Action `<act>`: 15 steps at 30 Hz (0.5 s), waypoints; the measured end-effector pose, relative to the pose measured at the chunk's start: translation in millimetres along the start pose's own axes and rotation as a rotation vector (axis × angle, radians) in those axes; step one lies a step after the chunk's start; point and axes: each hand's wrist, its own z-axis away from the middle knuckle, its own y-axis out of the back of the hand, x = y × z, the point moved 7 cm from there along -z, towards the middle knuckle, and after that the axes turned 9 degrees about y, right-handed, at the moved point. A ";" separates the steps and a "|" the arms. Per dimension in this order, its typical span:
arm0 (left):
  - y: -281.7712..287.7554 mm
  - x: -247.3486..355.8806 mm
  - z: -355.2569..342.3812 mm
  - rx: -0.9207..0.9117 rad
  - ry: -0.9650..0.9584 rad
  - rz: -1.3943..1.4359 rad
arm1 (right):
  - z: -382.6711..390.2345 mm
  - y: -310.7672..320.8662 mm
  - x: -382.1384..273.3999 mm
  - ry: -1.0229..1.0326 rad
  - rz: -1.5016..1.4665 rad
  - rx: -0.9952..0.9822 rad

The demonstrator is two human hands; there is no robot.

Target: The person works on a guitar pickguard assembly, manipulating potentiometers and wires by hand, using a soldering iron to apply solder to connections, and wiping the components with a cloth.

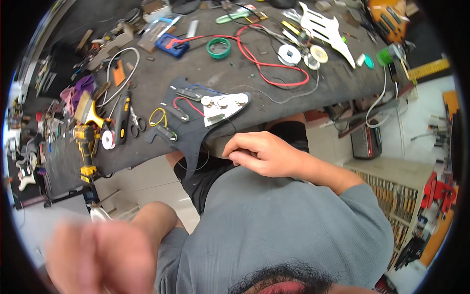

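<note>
My left hand (100,255) is raised at the lower left, close to the camera and smeared by motion, so its fingers cannot be read. My right hand (267,153) rests in front of my belly just off the bench edge, its fingers curled closed; what they hold, if anything, is hidden. Nearest to it lies a black guitar pickguard (188,139), face down and jutting over the edge. Several pickups (177,112) sit on it with yellow, red and blue wires. A silver control plate (226,109) carrying round potentiometers is at its right end.
Left on the dark bench (235,78) are a yellow drill (86,149), scissors (137,122), a brush (88,110) and a solder spool (108,139). Farther back lie a blue multimeter (171,45), a green ring (218,48), red cable (274,64) and a white pickguard (325,29).
</note>
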 end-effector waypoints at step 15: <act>-27.0 -5.5 0.9 -0.318 0.254 -0.404 | 12.9 -48.7 9.7 -0.135 -0.156 -0.130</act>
